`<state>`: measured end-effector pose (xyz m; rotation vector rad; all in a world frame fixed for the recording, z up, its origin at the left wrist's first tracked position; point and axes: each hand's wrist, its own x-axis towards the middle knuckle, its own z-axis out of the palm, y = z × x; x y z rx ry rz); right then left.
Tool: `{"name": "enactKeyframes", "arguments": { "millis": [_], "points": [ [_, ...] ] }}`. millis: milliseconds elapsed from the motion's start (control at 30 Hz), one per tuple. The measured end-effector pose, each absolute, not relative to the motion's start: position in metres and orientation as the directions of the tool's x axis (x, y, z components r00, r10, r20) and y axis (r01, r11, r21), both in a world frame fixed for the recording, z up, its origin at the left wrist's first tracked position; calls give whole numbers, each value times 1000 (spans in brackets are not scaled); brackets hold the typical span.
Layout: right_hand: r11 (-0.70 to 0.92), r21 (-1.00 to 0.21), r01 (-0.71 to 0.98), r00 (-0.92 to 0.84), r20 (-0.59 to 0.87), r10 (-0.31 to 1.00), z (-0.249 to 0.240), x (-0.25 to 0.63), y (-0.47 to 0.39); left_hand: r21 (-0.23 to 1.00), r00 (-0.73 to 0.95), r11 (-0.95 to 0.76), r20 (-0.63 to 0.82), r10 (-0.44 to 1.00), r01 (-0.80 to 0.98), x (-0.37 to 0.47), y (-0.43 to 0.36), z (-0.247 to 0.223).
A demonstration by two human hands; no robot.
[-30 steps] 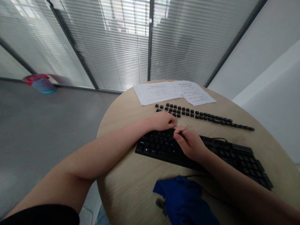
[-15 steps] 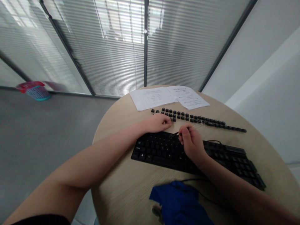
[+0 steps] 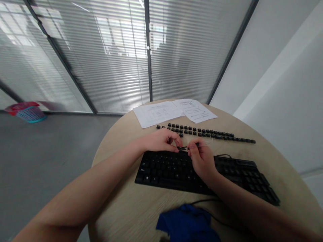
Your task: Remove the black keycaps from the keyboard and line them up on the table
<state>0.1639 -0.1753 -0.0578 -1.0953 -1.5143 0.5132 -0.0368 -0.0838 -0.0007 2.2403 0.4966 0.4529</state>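
Slatted-blind glass partition point(image 3: 121, 80) behind; round pale-wood bench point(image 3: 121, 208) bearing a long black plastic keyboard point(image 3: 174, 171), rows of small black keycaps point(image 3: 194, 129) beyond. Right hand point(image 3: 202, 158) pinches a slim dark-handled wire tool point(image 3: 197, 144); left hand point(image 3: 163, 140) curled, fingertips at a tiny dark piece point(image 3: 181, 148), pinch unclear. Step seems to be parting piece from tool; next move likely calls for steady fingertips.

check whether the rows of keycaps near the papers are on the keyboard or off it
Off: the keycaps lie in rows on the tabletop, between the papers and the keyboard.
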Motion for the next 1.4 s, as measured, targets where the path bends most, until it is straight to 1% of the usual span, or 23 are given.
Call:
{"name": "enactKeyframes", "arguments": {
  "millis": [133, 267, 367, 467, 533, 600, 633, 667, 700, 767, 833, 967, 1133, 1267, 1400],
  "points": [
    [513, -761, 396, 88, 588, 804, -54, 162, -176, 810, 865, -559, 142, 481, 177, -41, -78, -1],
    [568, -702, 429, 57, 649, 759, -51, 160, -177, 819, 863, -538, 114, 492, 199, -44, -73, -1],
    [598, -682, 421, 9, 663, 749, -50, 159, -178, 814, 862, -534, 86, 500, 229, -49, -71, 3],
    [632, -671, 389, 3, 687, 727, -50, 160, -180, 838, 841, -506, 114, 530, 205, -56, -68, 14],
    [689, -618, 379, -40, 732, 680, -50, 159, -181, 849, 813, -497, 157, 561, 179, -58, -65, 23],
    [769, -520, 370, -150, 784, 602, -49, 158, -183, 828, 784, -523, 184, 593, 201, -54, -60, 28],
    [807, -465, 363, -209, 804, 557, -49, 157, -184, 796, 770, -557, 195, 608, 237, -48, -57, 28],
    [840, -411, 354, -259, 820, 511, -48, 156, -184, 738, 764, -609, 205, 612, 290, -41, -54, 26],
    [864, -366, 347, -296, 831, 471, -47, 155, -185, 656, 762, -668, 214, 611, 352, -32, -51, 22],
    [890, -300, 344, -333, 847, 414, -46, 153, -185, 384, 787, -798, 235, 571, 465, -14, -45, 10],
    [899, -265, 349, -348, 854, 387, -46, 152, -185, 281, 798, -823, 230, 558, 494, 2, -39, -4],
    [898, -264, 352, -358, 848, 390, -46, 152, -184, 184, 806, -835, 219, 550, 519, 18, -29, -23],
    [880, -309, 362, -348, 831, 435, -46, 151, -183, 92, 829, -851, 192, 525, 518, 24, -21, -24],
    [882, -315, 351, -347, 831, 435, -45, 151, -184, 42, 832, -849, 180, 525, 526, 27, -20, -23],
    [879, -332, 343, -360, 818, 449, -45, 153, -184, 21, 840, -853, 166, 517, 521, 29, -22, -25]
  ]
}}
